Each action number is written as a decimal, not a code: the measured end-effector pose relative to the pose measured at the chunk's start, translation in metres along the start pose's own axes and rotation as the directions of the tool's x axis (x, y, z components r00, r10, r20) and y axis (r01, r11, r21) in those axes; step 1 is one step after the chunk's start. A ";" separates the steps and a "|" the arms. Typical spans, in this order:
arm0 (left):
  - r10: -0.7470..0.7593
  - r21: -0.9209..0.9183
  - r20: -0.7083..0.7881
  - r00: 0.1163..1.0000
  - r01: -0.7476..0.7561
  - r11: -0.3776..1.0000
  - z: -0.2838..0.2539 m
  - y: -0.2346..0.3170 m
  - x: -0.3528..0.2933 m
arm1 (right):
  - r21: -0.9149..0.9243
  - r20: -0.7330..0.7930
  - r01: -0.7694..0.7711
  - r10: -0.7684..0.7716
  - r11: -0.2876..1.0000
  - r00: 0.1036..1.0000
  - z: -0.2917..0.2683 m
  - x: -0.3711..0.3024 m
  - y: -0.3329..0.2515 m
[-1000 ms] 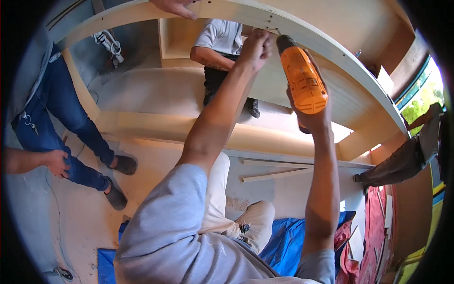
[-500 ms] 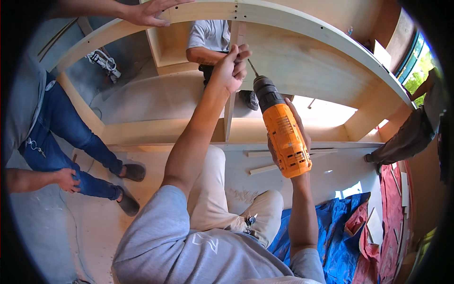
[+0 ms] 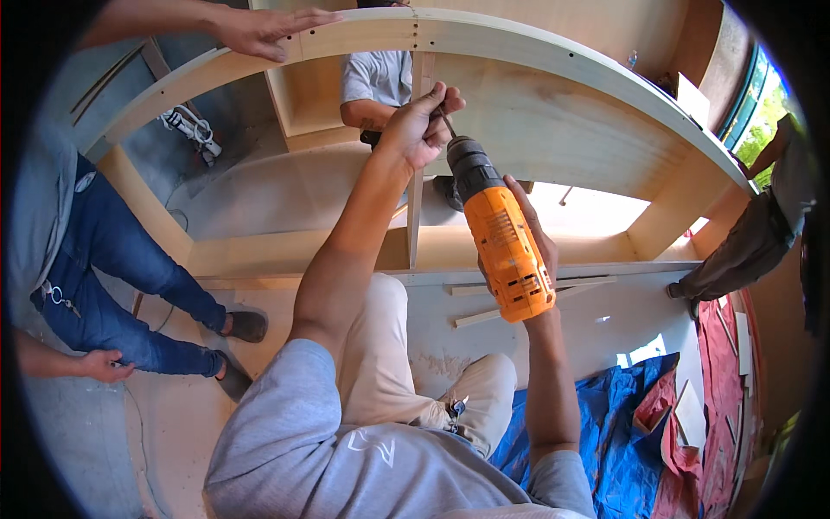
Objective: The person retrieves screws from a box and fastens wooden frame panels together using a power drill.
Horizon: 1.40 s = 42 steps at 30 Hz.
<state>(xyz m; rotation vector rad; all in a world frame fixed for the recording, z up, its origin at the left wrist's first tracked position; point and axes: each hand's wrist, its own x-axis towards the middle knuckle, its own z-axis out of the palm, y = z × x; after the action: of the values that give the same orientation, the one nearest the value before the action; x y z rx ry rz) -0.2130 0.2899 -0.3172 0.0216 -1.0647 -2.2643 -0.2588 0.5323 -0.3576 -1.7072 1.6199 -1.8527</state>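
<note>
An orange and black cordless drill [image 3: 504,246] is gripped in my right hand [image 3: 538,229], its chuck [image 3: 474,167] turned up and away from me. A thin long bit [image 3: 449,125] runs from the chuck to the fingers of my left hand [image 3: 419,130]. Those fingers are bent and closed around the bit's tip; whatever small thing they may pinch is hidden. Both hands are in front of the upright divider [image 3: 417,203] of a large pale wooden frame [image 3: 519,45].
A person in jeans [image 3: 130,251] stands at the left, one hand [image 3: 259,33] on the frame's top edge. Another person [image 3: 376,82] is behind the frame, a third [image 3: 765,225] at far right. Wood strips [image 3: 484,316], a blue tarp [image 3: 596,424] and a red sheet [image 3: 718,381] lie on the floor.
The drill has shifted slightly left, and its bit tip now meets my left fingers, where there was a gap before. The left person's lower hand has moved down a little.
</note>
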 end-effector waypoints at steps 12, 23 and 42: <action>0.013 -0.133 0.018 1.000 -0.010 0.991 -0.016 -0.001 0.013 | -0.082 0.017 0.088 -0.087 0.993 0.996 0.005 0.011 0.002; 0.125 0.058 -0.006 0.992 -0.124 0.991 0.015 0.015 0.022 | -0.601 0.144 0.270 -0.231 0.752 0.962 0.013 0.037 -0.026; 0.200 -0.092 0.258 0.945 -0.183 0.979 0.012 0.042 0.098 | -0.496 0.061 0.239 -0.241 0.835 0.969 0.021 0.096 -0.044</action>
<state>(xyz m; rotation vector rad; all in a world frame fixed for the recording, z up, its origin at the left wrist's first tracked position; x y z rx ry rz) -0.2720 0.2247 -0.2557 -0.4087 -1.0737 -2.1632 -0.2523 0.4703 -0.2693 -2.2013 2.1161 -1.6133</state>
